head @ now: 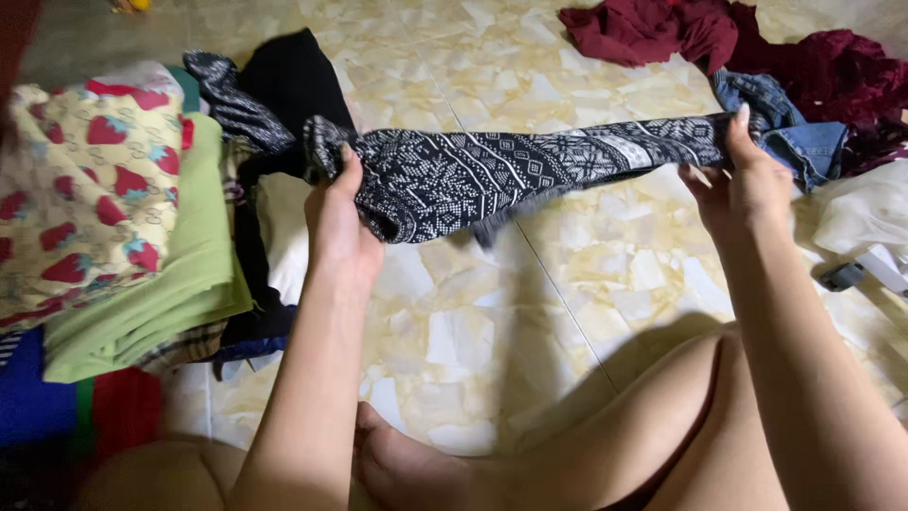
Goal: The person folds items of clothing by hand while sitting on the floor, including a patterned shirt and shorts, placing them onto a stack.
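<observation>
Patterned garment (530, 170), black with white knit-style motifs, stretched lengthwise in the air above a cream marbled tile floor (492, 322), held at both ends. Left hand (339, 222) clenched around the bunched left end, thumb up over the fabric, fingers wrapped behind and hidden. Right hand (742, 185) pinching the right end, thumb pointing up against the cloth, remaining fingers curled behind it. Seen from above, looking down past both bare forearms; bare legs and a foot (407, 464) resting on the floor below.

To the left, a stack of folded clothes: cream fabric printed with red strawberries (85, 180) on top, a light green folded piece (170, 293) beneath it, then blue and red layers (66, 407) at the bottom edge. Just beyond the left hand, a black garment (293, 80) and a dark speckled piece (232, 99), lying on the floor beside the stack.

To the upper right, a loose heap of dark red clothing (662, 28) and a piece of blue denim (804, 142) just behind the right hand. White fabric (865, 213) at the far right edge, with a small grey and white object (856, 270) beside it, too unclear to identify
</observation>
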